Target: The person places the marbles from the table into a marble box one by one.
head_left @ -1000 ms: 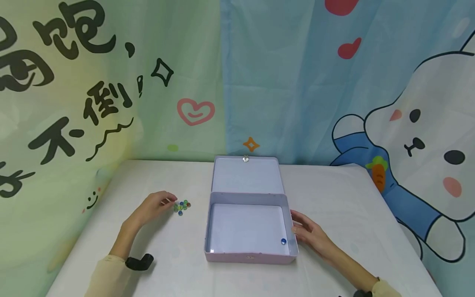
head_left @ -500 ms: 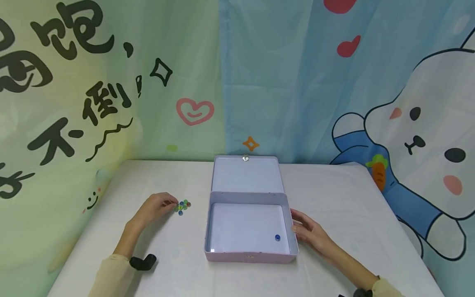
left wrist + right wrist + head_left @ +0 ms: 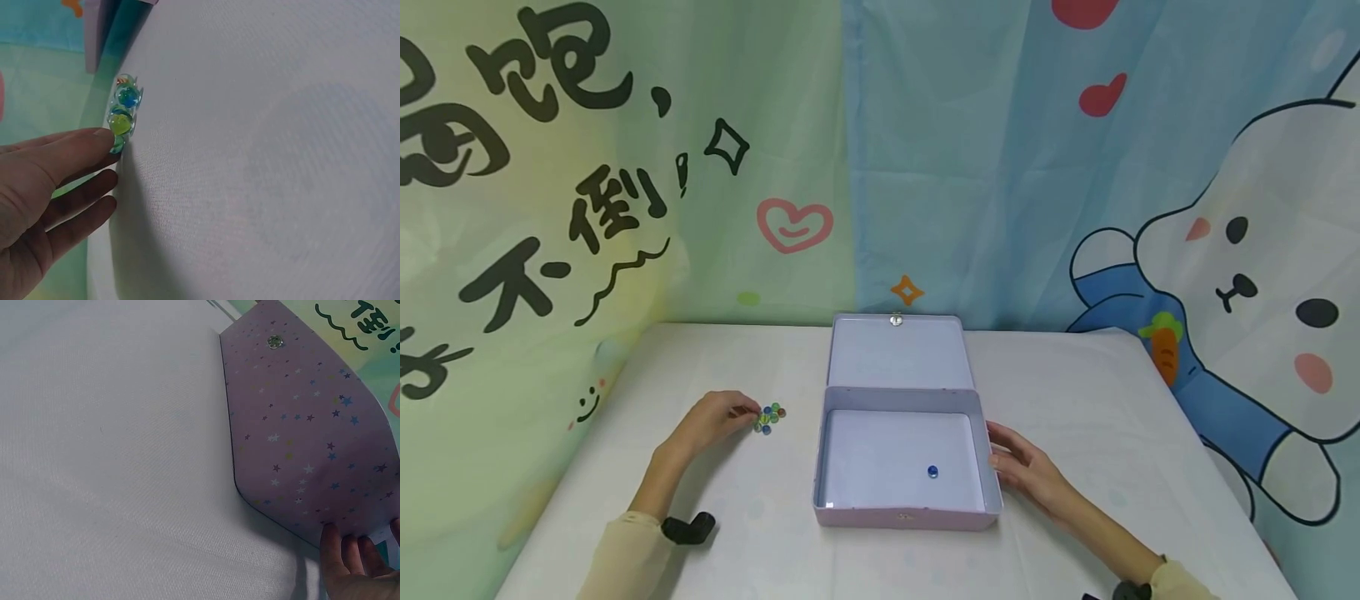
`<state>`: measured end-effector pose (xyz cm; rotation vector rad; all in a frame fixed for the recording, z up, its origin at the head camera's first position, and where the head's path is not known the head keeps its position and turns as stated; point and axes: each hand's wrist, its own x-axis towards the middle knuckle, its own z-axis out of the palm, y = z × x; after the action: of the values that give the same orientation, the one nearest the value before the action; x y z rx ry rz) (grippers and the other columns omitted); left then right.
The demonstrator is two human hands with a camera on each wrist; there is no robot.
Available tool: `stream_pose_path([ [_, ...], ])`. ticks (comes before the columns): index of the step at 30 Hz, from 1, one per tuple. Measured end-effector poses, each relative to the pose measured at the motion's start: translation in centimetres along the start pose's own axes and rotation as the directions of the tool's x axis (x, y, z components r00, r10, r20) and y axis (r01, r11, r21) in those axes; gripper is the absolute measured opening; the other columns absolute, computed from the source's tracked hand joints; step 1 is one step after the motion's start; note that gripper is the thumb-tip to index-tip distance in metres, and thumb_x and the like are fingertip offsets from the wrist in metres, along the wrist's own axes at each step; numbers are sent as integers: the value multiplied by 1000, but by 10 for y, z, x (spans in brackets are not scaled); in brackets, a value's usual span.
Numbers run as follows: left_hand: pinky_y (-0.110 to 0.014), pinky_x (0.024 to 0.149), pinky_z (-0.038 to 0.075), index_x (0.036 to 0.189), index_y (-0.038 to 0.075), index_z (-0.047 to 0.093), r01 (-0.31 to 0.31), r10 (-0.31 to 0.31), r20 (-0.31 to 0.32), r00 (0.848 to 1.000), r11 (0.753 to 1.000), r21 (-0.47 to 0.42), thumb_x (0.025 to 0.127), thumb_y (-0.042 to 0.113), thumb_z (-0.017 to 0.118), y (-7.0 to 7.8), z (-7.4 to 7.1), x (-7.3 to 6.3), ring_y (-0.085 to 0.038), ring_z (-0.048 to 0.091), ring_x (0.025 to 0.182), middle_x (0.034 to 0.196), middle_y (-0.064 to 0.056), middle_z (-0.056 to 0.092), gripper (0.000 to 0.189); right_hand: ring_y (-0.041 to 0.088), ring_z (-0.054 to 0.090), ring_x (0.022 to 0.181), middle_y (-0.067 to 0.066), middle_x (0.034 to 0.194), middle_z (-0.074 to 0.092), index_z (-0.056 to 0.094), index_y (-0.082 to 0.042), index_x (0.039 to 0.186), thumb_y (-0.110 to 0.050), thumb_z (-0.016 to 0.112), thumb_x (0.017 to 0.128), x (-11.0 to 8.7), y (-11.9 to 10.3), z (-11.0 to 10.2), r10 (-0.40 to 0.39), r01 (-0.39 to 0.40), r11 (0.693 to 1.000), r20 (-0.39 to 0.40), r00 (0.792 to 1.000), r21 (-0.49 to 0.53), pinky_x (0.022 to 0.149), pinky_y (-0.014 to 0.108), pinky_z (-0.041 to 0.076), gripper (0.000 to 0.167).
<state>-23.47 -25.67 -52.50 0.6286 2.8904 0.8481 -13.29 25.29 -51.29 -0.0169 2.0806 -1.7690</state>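
Note:
At the left of the table, several glass marbles lie in a small cluster. My left hand reaches the cluster's near-left edge, thumb and forefinger pinching a greenish marble; other marbles sit just past the fingertips. An open hinged box stands mid-table, white inside, its lid tipped back. One blue marble is on its floor. My right hand rests against the box's right wall, fingers fairly straight on the pink, star-printed outside.
A white cloth covers the table. Behind it hangs a printed curtain with a cartoon rabbit and lettering. Black straps sit at both wrists. The box stands between the marble cluster and my right hand.
The blue marble in the box has rolled left and slightly away. My left fingers have closed in at the edge of the cluster. My right hand stays at the box wall.

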Motion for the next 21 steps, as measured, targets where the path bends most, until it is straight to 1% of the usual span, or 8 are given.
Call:
stream_pose_path([
  [6, -34, 77, 56, 100, 8, 74, -8, 8, 7, 1000, 1000, 4, 87, 8, 70, -2, 0, 1, -16, 68, 85, 95, -4, 74, 14, 42, 29, 144, 21, 157, 26, 24, -10, 153, -23, 55, 98, 0, 0, -2, -2, 2, 1000, 15, 1000, 9, 103, 30, 48, 65],
  [9, -33, 77, 56, 100, 7, 74, -12, 12, 4, 1000, 1000, 9, 86, 7, 70, -2, 0, 0, -16, 68, 84, 94, -4, 74, 14, 42, 29, 144, 21, 157, 27, 24, -10, 153, -22, 55, 98, 1, 0, -3, -1, 1, 1000, 16, 1000, 11, 103, 30, 48, 65],
  [14, -32, 77, 56, 100, 6, 73, 4, -4, 4, 1000, 1000, 11, 85, 6, 71, -2, 0, -1, -16, 67, 85, 94, -5, 73, 15, 42, 28, 144, 21, 157, 26, 24, -10, 153, -22, 54, 98, 1, 1, -2, -3, 3, 1000, 16, 1000, 11, 104, 29, 48, 65],
  [21, -29, 74, 55, 99, 4, 73, -3, 4, -5, 1000, 1000, 23, 83, 5, 72, -2, 0, -3, -15, 66, 83, 93, -5, 73, 15, 41, 30, 143, 22, 156, 27, 24, -8, 153, -21, 55, 98, 1, 2, -1, -5, 4, 1000, 12, 1000, 21, 100, 23, 48, 65],
])
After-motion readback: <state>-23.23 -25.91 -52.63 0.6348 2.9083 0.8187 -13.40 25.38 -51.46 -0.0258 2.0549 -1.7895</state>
